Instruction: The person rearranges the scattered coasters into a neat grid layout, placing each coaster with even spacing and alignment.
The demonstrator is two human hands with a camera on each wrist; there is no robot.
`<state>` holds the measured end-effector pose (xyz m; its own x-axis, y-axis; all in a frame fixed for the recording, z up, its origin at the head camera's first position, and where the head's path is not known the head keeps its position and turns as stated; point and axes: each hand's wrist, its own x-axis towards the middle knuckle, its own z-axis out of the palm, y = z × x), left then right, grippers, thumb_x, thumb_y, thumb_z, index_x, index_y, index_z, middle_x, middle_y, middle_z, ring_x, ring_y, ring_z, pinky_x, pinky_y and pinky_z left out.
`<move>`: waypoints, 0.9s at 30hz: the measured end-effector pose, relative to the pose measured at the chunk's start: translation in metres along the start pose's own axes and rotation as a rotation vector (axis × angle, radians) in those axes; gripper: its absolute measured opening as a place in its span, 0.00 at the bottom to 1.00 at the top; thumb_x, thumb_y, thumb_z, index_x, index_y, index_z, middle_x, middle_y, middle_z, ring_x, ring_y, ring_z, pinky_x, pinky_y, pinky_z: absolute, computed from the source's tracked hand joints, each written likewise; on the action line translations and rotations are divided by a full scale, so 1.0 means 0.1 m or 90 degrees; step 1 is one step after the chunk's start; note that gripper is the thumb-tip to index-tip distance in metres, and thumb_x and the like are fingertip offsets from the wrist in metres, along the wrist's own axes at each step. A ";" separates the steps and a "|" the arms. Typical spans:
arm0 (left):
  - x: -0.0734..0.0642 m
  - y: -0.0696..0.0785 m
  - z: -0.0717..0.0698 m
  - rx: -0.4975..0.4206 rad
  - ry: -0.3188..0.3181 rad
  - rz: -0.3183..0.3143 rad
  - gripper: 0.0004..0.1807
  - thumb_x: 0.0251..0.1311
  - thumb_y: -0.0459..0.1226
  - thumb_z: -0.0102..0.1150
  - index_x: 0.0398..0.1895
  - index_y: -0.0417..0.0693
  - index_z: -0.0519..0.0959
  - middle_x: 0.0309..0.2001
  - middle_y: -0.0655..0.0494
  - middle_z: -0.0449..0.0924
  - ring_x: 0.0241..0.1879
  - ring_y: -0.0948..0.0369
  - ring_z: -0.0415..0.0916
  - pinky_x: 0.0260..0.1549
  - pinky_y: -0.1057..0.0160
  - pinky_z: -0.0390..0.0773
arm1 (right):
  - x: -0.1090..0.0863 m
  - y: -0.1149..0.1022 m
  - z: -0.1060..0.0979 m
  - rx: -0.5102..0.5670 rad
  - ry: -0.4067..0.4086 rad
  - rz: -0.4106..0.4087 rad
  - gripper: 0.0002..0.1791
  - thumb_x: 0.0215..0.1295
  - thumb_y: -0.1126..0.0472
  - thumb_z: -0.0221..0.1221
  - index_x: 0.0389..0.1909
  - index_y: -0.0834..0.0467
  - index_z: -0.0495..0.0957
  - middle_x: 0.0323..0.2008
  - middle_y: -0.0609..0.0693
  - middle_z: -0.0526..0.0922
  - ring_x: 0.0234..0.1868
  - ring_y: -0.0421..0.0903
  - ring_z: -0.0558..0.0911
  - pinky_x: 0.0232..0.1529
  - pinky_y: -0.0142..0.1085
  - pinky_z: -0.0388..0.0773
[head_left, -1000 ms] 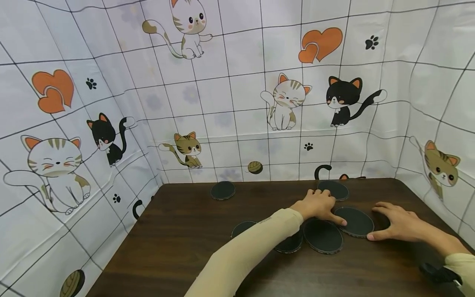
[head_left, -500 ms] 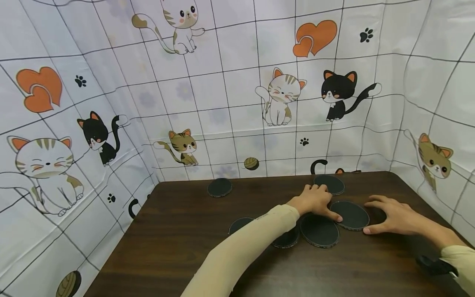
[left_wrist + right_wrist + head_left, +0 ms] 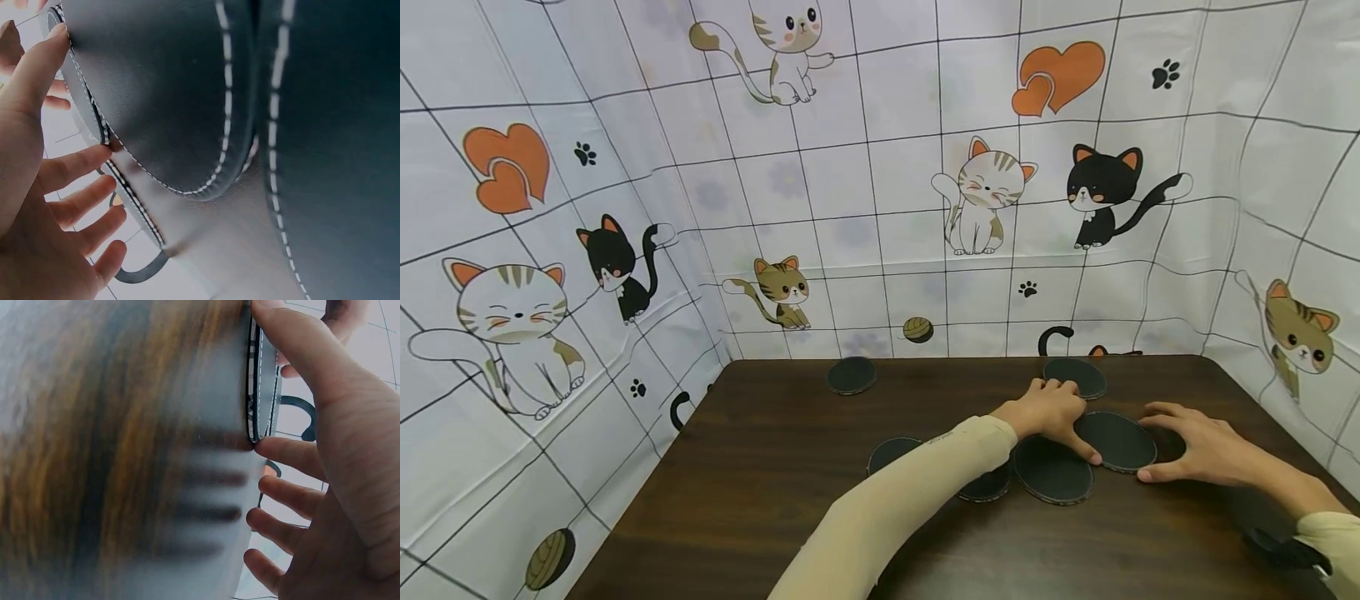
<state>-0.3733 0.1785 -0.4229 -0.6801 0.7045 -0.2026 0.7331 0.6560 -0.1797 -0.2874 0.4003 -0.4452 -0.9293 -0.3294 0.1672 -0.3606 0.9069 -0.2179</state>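
Several round black coasters with white-stitched rims lie flat on the dark wood table. My left hand reaches to the left side of one coaster, its thumb at the rim. Opposite it, my right hand is spread at the right edge of the same coaster. In the right wrist view, thumb and index finger touch the coaster's rim, the other fingers apart from it. The left wrist view has a nearer coaster in front of the fingers. Below my left hand sits another coaster.
One coaster lies behind my left hand, and another stands off at the back left. My left sleeve partly covers two more, including a coaster left of it. A cat-print curtain rises along the table's back and sides.
The head view shifts slightly between frames. Both hands stay at the same coaster, and no coaster has visibly moved on the table.
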 end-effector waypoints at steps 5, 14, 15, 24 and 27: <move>0.02 0.04 0.00 0.016 0.004 -0.008 0.42 0.32 0.78 0.49 0.54 0.75 0.69 0.56 0.70 0.57 0.54 0.65 0.57 0.53 0.58 0.55 | -0.01 0.00 0.01 0.021 0.009 -0.007 0.40 0.41 0.36 0.68 0.51 0.58 0.76 0.58 0.63 0.64 0.54 0.69 0.64 0.38 0.66 0.59; 0.01 0.03 0.01 -0.017 0.022 0.007 0.41 0.33 0.76 0.51 0.55 0.76 0.70 0.58 0.72 0.56 0.59 0.66 0.51 0.55 0.59 0.52 | 0.00 -0.03 0.03 0.051 0.034 -0.021 0.37 0.41 0.38 0.70 0.47 0.60 0.78 0.57 0.62 0.67 0.53 0.66 0.68 0.38 0.65 0.62; 0.01 0.02 0.01 -0.024 0.019 0.011 0.40 0.33 0.76 0.52 0.55 0.75 0.70 0.59 0.72 0.55 0.59 0.66 0.50 0.55 0.60 0.51 | 0.00 -0.03 0.04 0.056 0.036 -0.020 0.37 0.40 0.38 0.70 0.47 0.60 0.78 0.57 0.61 0.67 0.53 0.66 0.67 0.38 0.64 0.63; 0.03 -0.02 0.00 -0.064 0.030 0.060 0.38 0.39 0.73 0.53 0.56 0.73 0.69 0.63 0.74 0.50 0.62 0.68 0.45 0.57 0.62 0.49 | -0.06 -0.04 0.00 0.072 0.064 0.000 0.38 0.39 0.39 0.71 0.47 0.62 0.77 0.56 0.61 0.66 0.54 0.66 0.65 0.38 0.64 0.63; 0.02 -0.04 -0.01 -0.067 0.050 0.062 0.40 0.39 0.74 0.51 0.58 0.74 0.67 0.63 0.76 0.50 0.62 0.69 0.45 0.56 0.62 0.49 | -0.08 -0.06 -0.03 0.063 0.078 0.002 0.40 0.39 0.38 0.71 0.47 0.63 0.77 0.57 0.61 0.66 0.54 0.66 0.65 0.38 0.64 0.63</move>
<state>-0.3772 0.1773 -0.4220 -0.6075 0.7825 -0.1367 0.7935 0.6055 -0.0604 -0.2774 0.3983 -0.4422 -0.9158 -0.2872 0.2807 -0.3701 0.8751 -0.3119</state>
